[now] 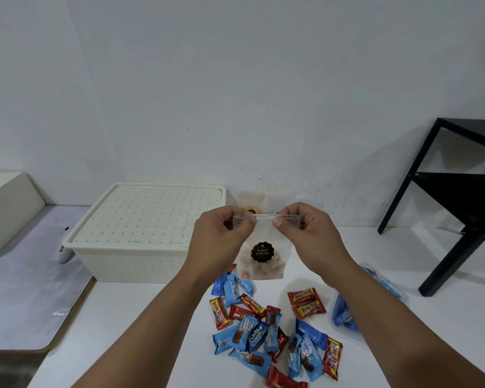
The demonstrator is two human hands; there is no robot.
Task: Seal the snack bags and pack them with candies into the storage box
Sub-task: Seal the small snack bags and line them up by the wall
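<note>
Pinching the top strip of a clear snack bag (261, 247), both hands hold it up above the white table (129, 317) in the head view. The left hand (221, 236) has its thumb and fingers closed together on the left end of the strip, and the right hand (308, 233) is clamped the same way on the right end, thumb in front, fingers behind. Between the two grips the strip runs straight and level. Whether the seal along it is pressed fully closed cannot be told. The bag hangs down from the strip, upright, with pale biscuits in its lower half and a round dark sticker (261, 251) on its front.

Left of the bag sits the cream storage box (123, 261), its dotted lid (146, 214) on top and closed. The left hand is just in front of the box's right corner. Behind the hands, against the wall, another clear bag (252, 200) stands partly hidden.

Below the held bag, wrapped candies (263, 331) in blue and red wrappers lie scattered on the table, some overlapping, between the two forearms. A pair of red ones (305, 302) lies slightly apart to the right. Under the right forearm lies a clear bag with blue contents (345, 315), mostly covered by the arm.

At the far right stands a black side table (454, 191), well apart from the candies.
</note>
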